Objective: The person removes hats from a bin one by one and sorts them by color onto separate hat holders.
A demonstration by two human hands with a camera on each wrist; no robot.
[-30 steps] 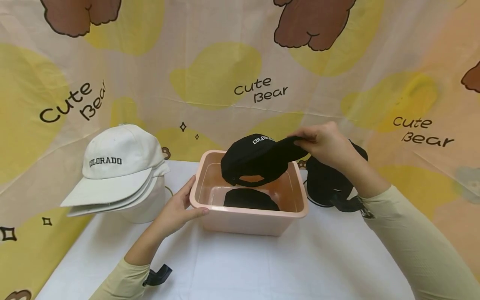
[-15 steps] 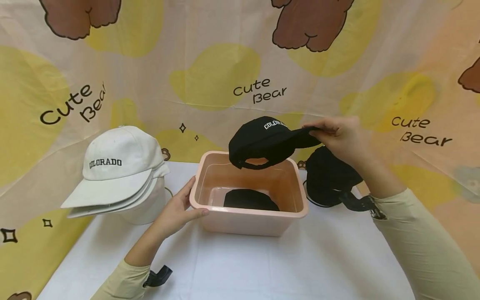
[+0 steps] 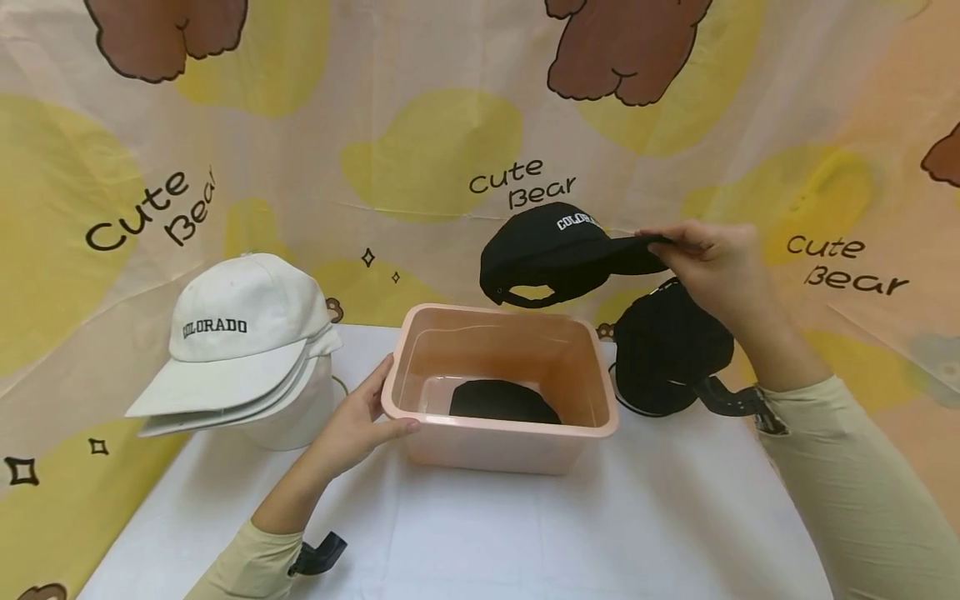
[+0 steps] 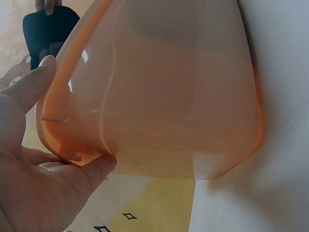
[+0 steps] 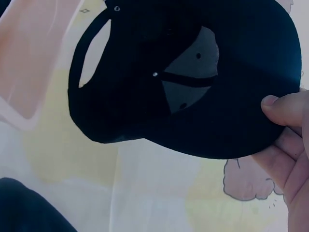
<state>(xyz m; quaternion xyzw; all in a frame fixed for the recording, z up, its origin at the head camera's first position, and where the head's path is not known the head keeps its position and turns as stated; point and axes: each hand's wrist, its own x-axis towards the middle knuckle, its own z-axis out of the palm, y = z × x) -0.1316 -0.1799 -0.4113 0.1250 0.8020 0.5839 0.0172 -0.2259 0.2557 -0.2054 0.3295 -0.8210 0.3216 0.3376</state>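
Observation:
My right hand (image 3: pixel 716 267) pinches the brim of a black baseball cap (image 3: pixel 543 258) with COLORADO in white letters, holding it in the air above the bin's back right. In the right wrist view, the thumb lies on the underside of the brim and the cap's inside and back strap opening show. My left hand (image 3: pixel 348 433) grips the left front corner of a pink plastic bin (image 3: pixel 495 450), its thumb at the front rim and its fingers along the left side. Inside the bin lies another black cap (image 3: pixel 502 402), partly hidden by the front wall.
Left of the bin, several stacked white caps (image 3: pixel 247 308) sit on a white stand (image 3: pixel 292 421). To its right, a black cap (image 3: pixel 660 350) rests on another stand, partly behind my right wrist. A printed cloth (image 3: pixel 420 150) hangs behind the white table (image 3: pixel 465 533).
My right hand has lifted the black cap up and to the right, from low over the bin to above its back rim. My left hand keeps its place on the bin.

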